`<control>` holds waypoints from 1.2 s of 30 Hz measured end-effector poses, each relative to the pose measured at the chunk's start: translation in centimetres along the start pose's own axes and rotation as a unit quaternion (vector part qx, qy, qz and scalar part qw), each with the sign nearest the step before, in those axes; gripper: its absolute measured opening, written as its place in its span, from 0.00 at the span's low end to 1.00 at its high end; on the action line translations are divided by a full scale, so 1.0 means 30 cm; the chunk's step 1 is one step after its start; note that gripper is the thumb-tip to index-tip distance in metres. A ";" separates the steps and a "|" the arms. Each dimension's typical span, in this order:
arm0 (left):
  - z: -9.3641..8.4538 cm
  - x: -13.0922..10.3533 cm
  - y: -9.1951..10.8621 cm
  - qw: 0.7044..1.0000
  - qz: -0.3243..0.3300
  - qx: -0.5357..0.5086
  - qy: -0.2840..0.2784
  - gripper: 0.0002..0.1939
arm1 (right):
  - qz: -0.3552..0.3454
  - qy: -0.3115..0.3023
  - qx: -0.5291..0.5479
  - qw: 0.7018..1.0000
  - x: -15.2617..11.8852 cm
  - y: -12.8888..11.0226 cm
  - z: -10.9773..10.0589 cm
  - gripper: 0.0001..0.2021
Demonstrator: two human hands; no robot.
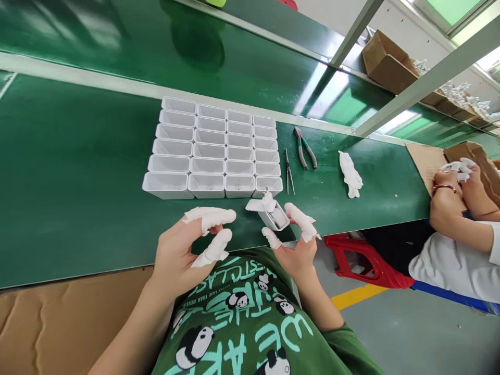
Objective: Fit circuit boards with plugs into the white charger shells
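My left hand (183, 245) is left of a small white rectangular case (275, 217), apart from it. Its thumb and forefinger, in white finger coverings, are parted with nothing between them. My right hand (295, 245), fingers also covered in white, has its thumb and forefinger on opposite sides of the case. The case is tilted, its open side towards me, and a slim greyish-white piece shows inside. At its far end is a white winged part (262, 203) with small metal prongs; how they join is unclear. Just beyond stands a block of white open bins (167, 182) in rows.
Tweezers (289, 174) and green-and-grey-handled cutting pliers (304, 148) lie right of the bins. Further right is a crumpled white glove-like piece (350, 174). A co-worker's hands (455, 179) are by cardboard at the right. A red stool (363, 263) stands below the table edge.
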State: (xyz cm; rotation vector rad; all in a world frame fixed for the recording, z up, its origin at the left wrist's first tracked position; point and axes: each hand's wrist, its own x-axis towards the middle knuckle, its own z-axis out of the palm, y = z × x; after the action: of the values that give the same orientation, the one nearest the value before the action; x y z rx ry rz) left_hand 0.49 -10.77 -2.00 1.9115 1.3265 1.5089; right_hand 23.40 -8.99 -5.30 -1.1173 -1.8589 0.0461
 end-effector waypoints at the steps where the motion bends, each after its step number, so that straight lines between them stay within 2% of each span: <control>1: 0.004 -0.003 -0.003 1.000 -0.002 0.002 -0.004 0.13 | 0.005 -0.009 -0.003 1.000 -0.001 0.003 0.000 0.27; 3: 0.012 -0.010 -0.008 1.000 -0.005 0.002 -0.011 0.13 | 0.039 -0.024 0.022 0.999 0.000 0.004 -0.003 0.17; 5: 0.022 -0.017 -0.008 1.000 -0.006 0.004 -0.026 0.16 | 0.127 -0.024 0.106 0.986 0.009 -0.006 -0.011 0.11; 7: 0.038 -0.019 0.001 0.999 0.005 0.006 -0.052 0.26 | 0.240 -0.028 0.235 0.942 0.026 -0.028 -0.023 0.13; 9: 0.058 -0.013 0.019 0.997 0.042 0.004 -0.065 0.35 | 0.321 -0.058 0.354 0.876 0.051 -0.058 -0.034 0.20; 11: 0.077 -0.002 0.042 0.995 0.085 -0.003 -0.059 0.39 | 0.360 -0.113 0.427 0.822 0.077 -0.091 -0.038 0.25; 13: 0.090 0.011 0.062 0.994 0.097 0.003 -0.050 0.40 | 0.384 -0.166 0.455 0.786 0.098 -0.121 -0.034 0.26; 15: 0.093 0.023 0.076 0.995 0.087 0.015 -0.055 0.38 | 0.392 -0.192 0.469 0.768 0.109 -0.141 -0.026 0.26; 17: 0.089 0.034 0.081 0.994 0.082 0.023 -0.063 0.36 | 0.392 -0.191 0.478 0.763 0.113 -0.150 -0.020 0.26; 20: 0.082 0.046 0.077 0.993 0.090 0.020 -0.070 0.36 | 0.388 -0.178 0.488 0.761 0.113 -0.146 -0.016 0.25; 24: 0.087 0.060 0.074 0.993 0.101 0.003 -0.067 0.38 | 0.361 -0.197 0.496 0.765 0.107 -0.136 -0.012 0.24; 27: 0.092 0.067 0.076 0.990 0.117 0.013 -0.076 0.39 | 0.331 -0.202 0.475 0.790 0.103 -0.119 -0.025 0.23; 29: 0.087 0.069 0.075 0.986 0.137 0.035 -0.088 0.42 | 0.302 -0.192 0.455 0.816 0.123 -0.080 -0.052 0.22; 32: 0.064 0.068 0.060 0.984 0.153 0.061 -0.067 0.45 | 0.228 -0.149 0.377 0.885 0.241 0.046 -0.094 0.19; 33: 0.052 0.067 0.053 0.985 0.148 0.071 -0.051 0.44 | 0.199 -0.130 0.313 0.920 0.310 0.102 -0.099 0.18; 34: 0.041 0.067 0.046 0.986 0.142 0.084 -0.036 0.42 | 0.180 -0.143 0.216 0.949 0.392 0.160 -0.095 0.18; 35: 0.029 0.066 0.040 0.985 0.137 0.100 -0.022 0.39 | 0.158 -0.148 0.109 0.970 0.482 0.219 -0.081 0.17; 36: 0.019 0.065 0.037 0.984 0.135 0.114 -0.013 0.36 | 0.154 -0.150 0.069 0.974 0.574 0.276 -0.056 0.17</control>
State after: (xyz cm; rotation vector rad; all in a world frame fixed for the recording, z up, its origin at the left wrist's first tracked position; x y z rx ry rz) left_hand 1.45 -9.55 -0.30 2.3276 1.3193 1.5011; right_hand 27.63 7.38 3.78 -1.3487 -1.8899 0.5404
